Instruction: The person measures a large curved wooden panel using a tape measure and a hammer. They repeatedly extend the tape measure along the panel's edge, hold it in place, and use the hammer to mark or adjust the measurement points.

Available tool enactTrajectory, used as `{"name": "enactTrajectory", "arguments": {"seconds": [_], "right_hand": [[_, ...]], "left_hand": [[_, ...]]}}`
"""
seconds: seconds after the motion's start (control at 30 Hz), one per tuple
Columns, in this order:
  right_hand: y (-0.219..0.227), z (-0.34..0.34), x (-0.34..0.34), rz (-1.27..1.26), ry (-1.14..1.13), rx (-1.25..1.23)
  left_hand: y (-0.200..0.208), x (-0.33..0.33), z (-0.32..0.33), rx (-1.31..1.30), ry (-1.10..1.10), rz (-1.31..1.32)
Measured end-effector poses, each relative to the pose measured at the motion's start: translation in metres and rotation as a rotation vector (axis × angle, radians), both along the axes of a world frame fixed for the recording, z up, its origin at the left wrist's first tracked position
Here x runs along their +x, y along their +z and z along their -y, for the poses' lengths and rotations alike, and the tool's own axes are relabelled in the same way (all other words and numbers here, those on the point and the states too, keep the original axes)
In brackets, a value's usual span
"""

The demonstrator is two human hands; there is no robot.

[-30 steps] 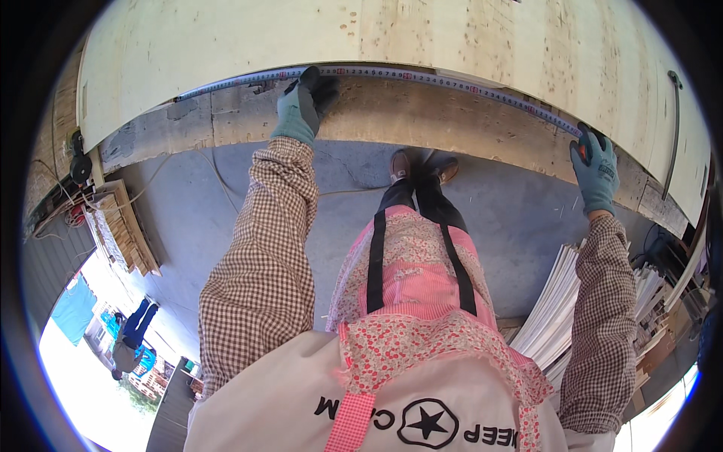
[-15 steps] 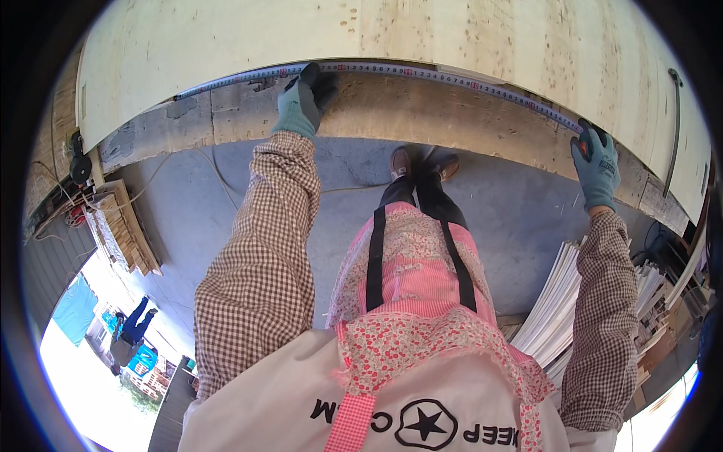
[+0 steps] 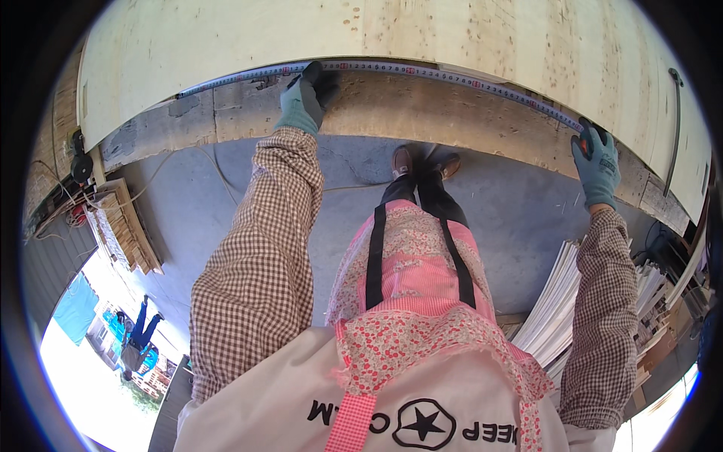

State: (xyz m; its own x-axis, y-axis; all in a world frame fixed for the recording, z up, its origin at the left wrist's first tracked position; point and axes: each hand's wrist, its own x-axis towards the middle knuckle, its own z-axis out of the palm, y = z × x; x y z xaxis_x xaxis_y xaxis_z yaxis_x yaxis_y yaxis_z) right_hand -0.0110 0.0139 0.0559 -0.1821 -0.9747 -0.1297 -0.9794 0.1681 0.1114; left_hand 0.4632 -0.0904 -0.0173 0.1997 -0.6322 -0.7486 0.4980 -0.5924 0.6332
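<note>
A tape measure's long metal blade (image 3: 376,67) is drawn out along the near edge of a pale wooden board (image 3: 316,30). My left hand (image 3: 303,99), in a grey-green glove with dark fingertips, is closed on the blade at its left part, thumb over the tape. Further left the blade runs on along the edge toward the board's far-left side. My right hand (image 3: 599,164), gloved alike, grips the tape measure's case at the blade's right end. Only a bit of orange and black shows between those fingers; the rest of the case is hidden.
Beneath the board lies a worn, thick wooden beam (image 3: 452,120). A dark bent rod (image 3: 675,128) rests on the board at right. Stacked pale strips (image 3: 553,301) stand at lower right, stacked boards (image 3: 124,226) at left. A cable (image 3: 222,177) crosses the floor. Another person (image 3: 139,339) is outside, far left.
My left hand has shifted very slightly to the right and stays on the blade. My right hand keeps its place. The distant person's legs and body have changed position.
</note>
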Motion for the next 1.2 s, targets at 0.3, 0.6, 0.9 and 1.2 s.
{"name": "enactTrajectory", "arguments": {"seconds": [0.3,0.6,0.9,1.2], "right_hand": [[0.001,0.002,0.004,-0.012,-0.015,0.016],[-0.002,0.000,0.000,-0.015,-0.006,-0.013],[-0.001,0.001,0.001,-0.022,-0.018,0.008],[0.001,0.001,0.001,-0.016,-0.012,0.001]], "left_hand": [[0.002,0.000,0.000,0.012,0.018,0.039],[-0.002,0.000,0.001,0.013,0.030,0.031],[-0.003,-0.002,0.002,0.008,0.022,0.054],[0.003,-0.004,0.003,0.016,0.016,0.073]]}}
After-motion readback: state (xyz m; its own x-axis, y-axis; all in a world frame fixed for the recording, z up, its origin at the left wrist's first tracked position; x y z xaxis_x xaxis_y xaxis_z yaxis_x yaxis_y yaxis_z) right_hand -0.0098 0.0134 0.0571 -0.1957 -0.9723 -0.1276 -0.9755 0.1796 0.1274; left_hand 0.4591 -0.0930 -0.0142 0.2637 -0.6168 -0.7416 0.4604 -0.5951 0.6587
